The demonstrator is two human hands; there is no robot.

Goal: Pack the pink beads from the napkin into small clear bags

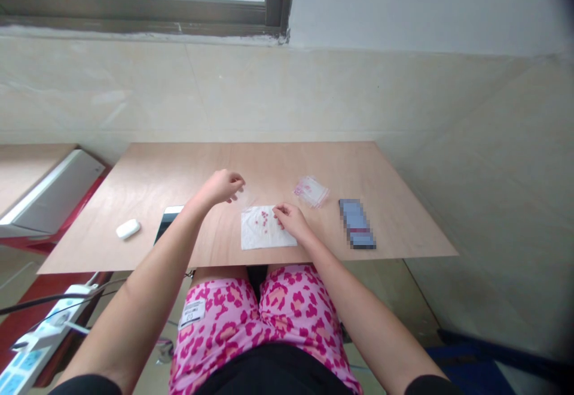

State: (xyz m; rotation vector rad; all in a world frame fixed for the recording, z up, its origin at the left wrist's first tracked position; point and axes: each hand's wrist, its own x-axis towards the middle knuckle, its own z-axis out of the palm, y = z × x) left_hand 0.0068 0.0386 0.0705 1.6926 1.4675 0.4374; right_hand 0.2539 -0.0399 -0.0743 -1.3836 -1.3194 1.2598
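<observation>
A white sheet (251,238), like a tissue or paper, lies near the table's front edge with several small red bead-like pieces (264,220) scattered on it. Over the sheet's right side is my right hand (290,220), its thumb and fingertips pinched together; whatever is between them is too small to make out. My left hand (228,186) is raised beyond the sheet's far left corner, fingers curled inward and closed. By its fingertips a faint clear film (246,199) shows, perhaps a plastic bag; whether the fingers grip it is unclear.
Small clear bags with pink marks (311,191) lie in a pile at the right. A phone (357,224) is right of them. On the left are a white case (128,229) and a dark device (168,220) partly under my left forearm. A power strip (49,335) sits below.
</observation>
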